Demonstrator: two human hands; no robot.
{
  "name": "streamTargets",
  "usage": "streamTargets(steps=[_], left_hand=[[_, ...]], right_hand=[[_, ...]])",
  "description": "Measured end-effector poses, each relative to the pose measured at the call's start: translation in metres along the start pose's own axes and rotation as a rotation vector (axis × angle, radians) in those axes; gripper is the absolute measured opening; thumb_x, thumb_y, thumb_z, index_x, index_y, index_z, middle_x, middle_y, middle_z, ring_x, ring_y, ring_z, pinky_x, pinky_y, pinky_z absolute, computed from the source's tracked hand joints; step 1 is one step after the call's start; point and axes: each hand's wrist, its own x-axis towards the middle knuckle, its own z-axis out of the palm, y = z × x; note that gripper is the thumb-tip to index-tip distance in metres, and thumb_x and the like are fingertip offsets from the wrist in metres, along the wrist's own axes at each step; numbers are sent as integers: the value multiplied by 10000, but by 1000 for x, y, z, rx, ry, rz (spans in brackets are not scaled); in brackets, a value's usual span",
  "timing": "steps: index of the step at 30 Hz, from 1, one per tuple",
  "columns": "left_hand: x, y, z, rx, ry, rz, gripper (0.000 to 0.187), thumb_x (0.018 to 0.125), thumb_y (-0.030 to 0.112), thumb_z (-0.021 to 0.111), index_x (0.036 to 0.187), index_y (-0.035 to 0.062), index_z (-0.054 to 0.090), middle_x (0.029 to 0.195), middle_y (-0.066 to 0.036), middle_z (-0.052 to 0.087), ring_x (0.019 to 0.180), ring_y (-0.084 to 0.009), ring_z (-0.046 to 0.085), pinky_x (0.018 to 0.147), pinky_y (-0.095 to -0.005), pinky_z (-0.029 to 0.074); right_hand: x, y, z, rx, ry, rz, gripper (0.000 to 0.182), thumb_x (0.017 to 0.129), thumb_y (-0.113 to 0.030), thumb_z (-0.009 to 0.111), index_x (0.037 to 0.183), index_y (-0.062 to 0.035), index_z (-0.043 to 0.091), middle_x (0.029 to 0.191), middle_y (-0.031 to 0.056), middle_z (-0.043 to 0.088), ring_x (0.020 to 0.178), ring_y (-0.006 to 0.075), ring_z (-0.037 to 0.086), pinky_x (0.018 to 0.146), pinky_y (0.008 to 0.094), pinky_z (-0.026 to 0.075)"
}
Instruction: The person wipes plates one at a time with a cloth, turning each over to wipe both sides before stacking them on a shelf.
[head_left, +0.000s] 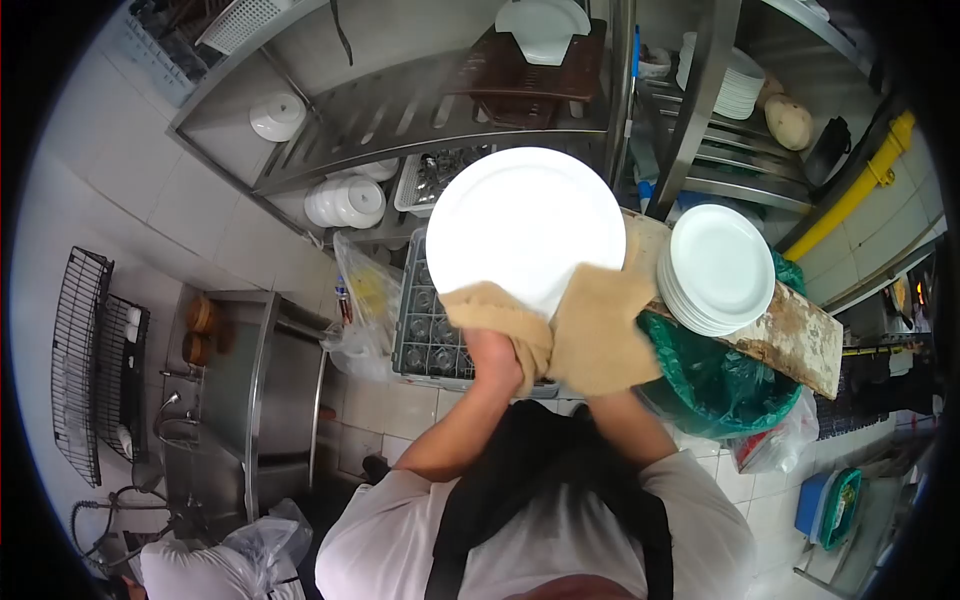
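Note:
A large white round plate point(525, 225) is held out in front of me, its face turned up towards the camera. My left hand point(493, 360) is closed on the plate's near edge through a tan cloth point(605, 335). The cloth bunches around those fingers and spreads to the right over the plate's lower rim. My right hand is covered by the cloth's right part, which is slightly blurred; only the right forearm point(632, 430) shows below it. To the right, a stack of white plates point(722, 265) stands on a worn board point(810, 345).
Below the plate is a grey glass rack point(408, 350) with several glasses. A green-lined bin point(725, 395) sits under the board. Metal shelving point(400, 150) with bowls point(345, 202) and a brown tray point(530, 80) lies ahead. A sink point(225, 400) and another person's sleeve point(190, 570) are left.

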Motion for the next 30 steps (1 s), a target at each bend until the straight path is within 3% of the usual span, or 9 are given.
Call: streamTargets(steps=[4, 6, 9, 13, 17, 19, 22, 27, 30], left_hand=[[40, 79, -24, 917, -479, 39, 314, 962, 138, 551, 1229, -2, 640, 1165, -137, 687, 1088, -200, 643, 937, -374, 522], [67, 113, -16, 763, -606, 7, 245, 947, 128, 556, 1094, -13, 692, 1008, -107, 731, 930, -181, 690, 801, -365, 564], [59, 71, -17, 559, -151, 114, 237, 928, 64, 562, 1127, -8, 670, 1052, -111, 710, 966, -185, 669, 834, -368, 551], [3, 0, 4, 353, 15, 474, 305, 990, 173, 559, 1233, -10, 588, 1153, -102, 655, 1021, -205, 640, 846, -364, 552], [29, 95, -28, 726, -653, 162, 204, 956, 127, 612, 1089, -13, 676, 1031, -83, 723, 941, -154, 685, 806, -346, 565], [-2, 134, 19, 343, -726, 99, 248, 946, 158, 605, 1110, -19, 663, 1046, -101, 725, 940, -174, 696, 776, -348, 573], [-46, 180, 97, 100, -525, -578, 461, 977, 354, 646, 1271, 3, 596, 1168, -88, 683, 1029, -216, 677, 903, -367, 552], [-77, 140, 52, 1783, -703, 255, 546, 994, 302, 593, 1399, -54, 507, 1287, -170, 654, 1116, -332, 671, 994, -411, 518], [-1, -16, -21, 506, -1131, 485, 559, 967, 318, 656, 1385, -38, 554, 1360, -178, 605, 1312, -355, 535, 1136, -458, 378]], right_hand=[[34, 36, -59, 383, -234, -166, 405, 679, -408, 716, 911, -83, 643, 799, 97, 524, 818, 274, 547, 806, 409, 470], [49, 44, -65, 569, -136, 20, 391, 673, -386, 712, 894, -71, 645, 817, 118, 538, 845, 286, 559, 807, 426, 461], [49, 5, -48, 631, -49, 529, 350, 663, -342, 698, 864, -61, 650, 850, 145, 576, 892, 303, 587, 815, 446, 454], [27, -22, -21, 266, -448, 395, 321, 650, -307, 693, 860, -67, 656, 855, 154, 618, 877, 317, 617, 789, 436, 470], [42, 14, -53, 396, -65, 105, 262, 720, -301, 701, 849, -74, 669, 805, 112, 641, 753, 323, 622, 698, 413, 493], [54, 31, -65, 485, -49, 128, 255, 765, -297, 712, 880, -71, 688, 770, 102, 643, 717, 328, 629, 674, 395, 501], [63, -5, -71, 800, -62, 382, 333, 764, -319, 729, 894, -12, 713, 802, 149, 687, 707, 326, 654, 657, 347, 502], [54, 13, -18, 700, -108, -36, 373, 735, -320, 743, 878, 22, 694, 804, 173, 682, 703, 333, 649, 652, 353, 497], [43, -9, -20, 721, -112, 73, 348, 718, -301, 741, 844, 17, 672, 786, 174, 656, 703, 337, 636, 646, 376, 489]])
